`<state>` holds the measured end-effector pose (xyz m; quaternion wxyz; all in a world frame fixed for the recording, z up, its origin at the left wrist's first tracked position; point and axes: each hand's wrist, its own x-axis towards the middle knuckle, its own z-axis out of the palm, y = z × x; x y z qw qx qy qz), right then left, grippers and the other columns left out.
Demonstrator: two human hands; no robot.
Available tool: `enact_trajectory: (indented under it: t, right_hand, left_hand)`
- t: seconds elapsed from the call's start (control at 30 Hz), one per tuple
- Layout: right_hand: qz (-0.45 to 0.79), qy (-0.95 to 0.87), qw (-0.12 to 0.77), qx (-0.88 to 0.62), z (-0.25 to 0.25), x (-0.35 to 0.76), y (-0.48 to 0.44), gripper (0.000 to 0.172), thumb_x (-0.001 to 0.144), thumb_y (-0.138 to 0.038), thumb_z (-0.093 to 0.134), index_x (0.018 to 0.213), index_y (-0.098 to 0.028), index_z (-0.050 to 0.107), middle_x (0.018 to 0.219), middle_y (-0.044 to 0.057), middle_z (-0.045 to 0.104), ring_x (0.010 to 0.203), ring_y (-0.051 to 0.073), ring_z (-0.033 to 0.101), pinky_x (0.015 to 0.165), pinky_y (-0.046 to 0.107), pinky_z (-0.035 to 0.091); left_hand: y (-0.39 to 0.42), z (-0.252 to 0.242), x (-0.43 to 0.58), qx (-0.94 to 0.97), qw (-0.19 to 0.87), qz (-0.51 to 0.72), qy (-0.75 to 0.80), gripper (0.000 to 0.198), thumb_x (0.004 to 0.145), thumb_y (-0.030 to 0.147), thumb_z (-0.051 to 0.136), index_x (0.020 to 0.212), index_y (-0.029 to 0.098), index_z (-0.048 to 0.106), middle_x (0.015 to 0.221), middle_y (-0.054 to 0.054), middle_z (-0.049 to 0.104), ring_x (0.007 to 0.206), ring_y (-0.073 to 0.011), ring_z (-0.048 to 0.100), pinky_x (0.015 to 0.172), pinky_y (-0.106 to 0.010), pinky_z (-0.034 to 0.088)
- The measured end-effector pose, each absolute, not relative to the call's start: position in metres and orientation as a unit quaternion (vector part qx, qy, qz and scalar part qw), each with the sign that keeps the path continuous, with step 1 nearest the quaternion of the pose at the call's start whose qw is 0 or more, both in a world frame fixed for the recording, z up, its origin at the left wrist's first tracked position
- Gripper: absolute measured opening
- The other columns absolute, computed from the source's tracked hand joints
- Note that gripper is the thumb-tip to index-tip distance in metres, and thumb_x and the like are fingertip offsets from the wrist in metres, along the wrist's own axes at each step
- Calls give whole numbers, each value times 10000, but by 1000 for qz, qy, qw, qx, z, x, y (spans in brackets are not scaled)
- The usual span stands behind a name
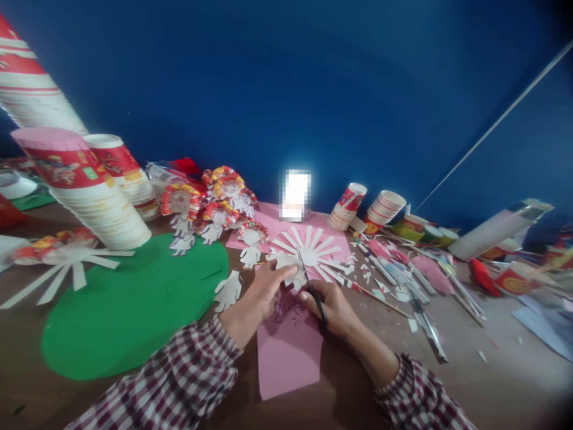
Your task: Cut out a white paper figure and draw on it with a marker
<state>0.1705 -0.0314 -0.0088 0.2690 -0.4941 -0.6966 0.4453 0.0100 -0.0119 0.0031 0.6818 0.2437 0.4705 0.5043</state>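
Observation:
My left hand [262, 292] pinches a small white paper cutout [286, 266] above a pink paper sheet [289, 352] that lies on the brown table. My right hand [333, 307] is closed round the handles of black scissors [308, 280], whose blades point up into the white cutout. Just beyond my hands lies a paper cup cut open into white radiating strips [313, 254], on another pink sheet.
A large green paper circle [129, 310] lies at the left, with stacks of paper cups [89, 191] behind it. Finished paper-cup dolls [219, 209] cluster at the back centre. More cups [385, 209], sticks, pens and paper scraps [403, 275] spread to the right.

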Motion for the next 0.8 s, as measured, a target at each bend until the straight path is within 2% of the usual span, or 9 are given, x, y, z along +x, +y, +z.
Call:
enact_trajectory:
  t: [0.57,0.8]
  right_hand:
    - [457,-681,263,-508,-12,172,-32,294,812,-445,624,789,-152,609,575,-35,435,508,94,373,463,203,265]
    - [462,-678,272,-502,-12,171,-31,275,800,-414,643,784,-140,624,582,-31,451,514,94,372,472,206,284]
  left_hand:
    - [-10,-1,10,248,670,517,472,316,545,239,773,743,184,533,556,58,545,456,-89,497,421,-212,375]
    - [-9,-2,9,265,662,507,484,287,567,257,756,728,190,528,499,77,484,399,-80,429,388,-218,319]
